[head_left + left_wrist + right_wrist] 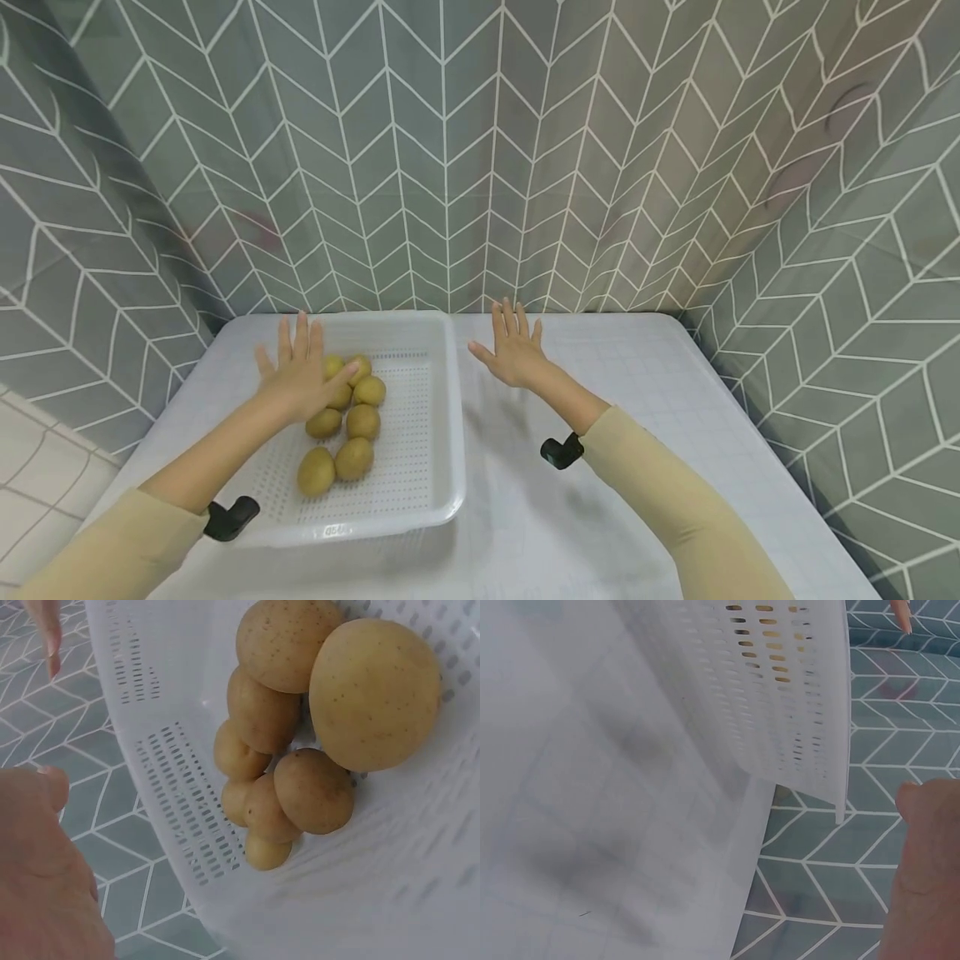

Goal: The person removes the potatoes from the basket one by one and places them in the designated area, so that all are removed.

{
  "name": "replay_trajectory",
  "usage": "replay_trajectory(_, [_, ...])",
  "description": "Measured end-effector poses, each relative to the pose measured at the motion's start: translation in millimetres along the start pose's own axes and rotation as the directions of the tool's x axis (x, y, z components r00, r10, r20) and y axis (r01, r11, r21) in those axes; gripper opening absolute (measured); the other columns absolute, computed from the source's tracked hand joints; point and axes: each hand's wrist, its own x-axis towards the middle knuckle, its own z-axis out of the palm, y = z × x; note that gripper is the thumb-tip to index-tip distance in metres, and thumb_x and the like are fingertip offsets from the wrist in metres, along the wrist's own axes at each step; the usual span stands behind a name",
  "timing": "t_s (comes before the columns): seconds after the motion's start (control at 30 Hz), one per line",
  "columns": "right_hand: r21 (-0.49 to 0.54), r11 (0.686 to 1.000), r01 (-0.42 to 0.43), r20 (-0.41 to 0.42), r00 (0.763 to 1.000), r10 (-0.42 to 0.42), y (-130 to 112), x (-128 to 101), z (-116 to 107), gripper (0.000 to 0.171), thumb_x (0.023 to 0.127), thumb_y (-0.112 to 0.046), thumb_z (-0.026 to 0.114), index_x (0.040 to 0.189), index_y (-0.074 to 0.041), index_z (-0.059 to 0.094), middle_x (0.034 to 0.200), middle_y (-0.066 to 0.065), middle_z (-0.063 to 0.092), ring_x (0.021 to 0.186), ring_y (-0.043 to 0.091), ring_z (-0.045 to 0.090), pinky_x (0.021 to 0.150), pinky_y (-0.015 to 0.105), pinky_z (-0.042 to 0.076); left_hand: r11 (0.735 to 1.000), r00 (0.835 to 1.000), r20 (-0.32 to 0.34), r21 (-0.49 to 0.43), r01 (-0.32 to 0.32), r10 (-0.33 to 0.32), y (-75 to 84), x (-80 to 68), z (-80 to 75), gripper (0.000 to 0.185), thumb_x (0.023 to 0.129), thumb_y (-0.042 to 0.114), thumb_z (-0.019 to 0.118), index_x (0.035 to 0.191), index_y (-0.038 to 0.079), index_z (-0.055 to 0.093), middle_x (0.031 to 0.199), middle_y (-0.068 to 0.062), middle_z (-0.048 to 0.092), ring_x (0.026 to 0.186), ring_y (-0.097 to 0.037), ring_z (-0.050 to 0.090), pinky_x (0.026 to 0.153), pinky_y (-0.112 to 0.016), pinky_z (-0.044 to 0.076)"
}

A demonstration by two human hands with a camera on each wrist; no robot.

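Note:
A white perforated basket (420, 467) sits on the left half of the white table (660, 417). Several yellow-brown potatoes (352, 425) lie in its left part; the left wrist view shows the potatoes (300, 750) piled against the slotted wall (180, 802). My left hand (300, 375) hovers flat over the basket's far left, fingers straight and spread, holding nothing. My right hand (513, 350) is spread flat above the table just right of the basket, empty. The right wrist view shows the basket's outer wall (780, 697) and my thumb (922, 885).
Grey herringbone-tiled walls (480, 150) close in the table at the back and on both sides. The table's right half bears a faint grid pattern. Black wrist camera mounts (561, 452) sit on both forearms.

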Motion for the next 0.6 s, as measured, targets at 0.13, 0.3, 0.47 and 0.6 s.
replay_trajectory(0.13, [0.001,1.000,0.022,-0.017,1.000,-0.022,-0.2,-2.1,1.5,0.084,0.099,-0.055,0.035,0.153,-0.003,-0.003,0.159,0.017,-0.010,0.144,0.034,-0.016,0.111,0.060,-0.005,1.000,1.000,0.000,-0.014,-0.006,0.006,-6.3,-6.1,-2.2,0.102,0.096,0.064,0.031,0.144,-0.017,-0.006,0.150,-0.032,-0.022,0.134,-0.045,-0.029,0.098,-0.071,-0.017])
replay_trajectory(0.3, [-0.007,0.999,0.046,-0.033,0.998,-0.046,-1.4,-3.9,2.4,0.084,0.099,-0.055,0.035,0.154,-0.001,0.000,0.160,0.018,-0.006,0.144,0.035,-0.013,0.111,0.061,-0.001,0.999,1.000,0.016,-0.030,-0.022,0.023,-10.1,-16.4,-8.9,0.101,0.097,0.061,0.031,0.142,-0.019,-0.009,0.149,-0.034,-0.022,0.133,-0.047,-0.030,0.097,-0.072,-0.014])
replay_trajectory(0.47, [-0.011,0.999,0.049,-0.026,0.998,-0.049,-2.3,-5.5,2.4,0.084,0.099,-0.055,0.034,0.153,-0.002,-0.003,0.160,0.017,-0.008,0.144,0.035,-0.015,0.111,0.061,-0.003,0.999,0.999,0.037,-0.037,-0.029,0.030,-14.3,-24.7,-11.8,0.101,0.098,0.060,0.031,0.140,-0.022,-0.009,0.146,-0.038,-0.022,0.132,-0.047,-0.031,0.099,-0.072,-0.012])
replay_trajectory(0.6, [-0.009,0.999,0.052,-0.024,0.998,-0.053,-2.7,-6.2,3.5,0.083,0.100,-0.055,0.034,0.153,-0.002,-0.001,0.159,0.019,-0.005,0.144,0.035,-0.014,0.111,0.061,-0.002,0.999,0.999,0.043,-0.040,-0.027,0.028,-20.0,-32.1,-14.0,0.102,0.098,0.059,0.033,0.137,-0.026,-0.007,0.143,-0.043,-0.022,0.131,-0.053,-0.027,0.101,-0.071,-0.007])
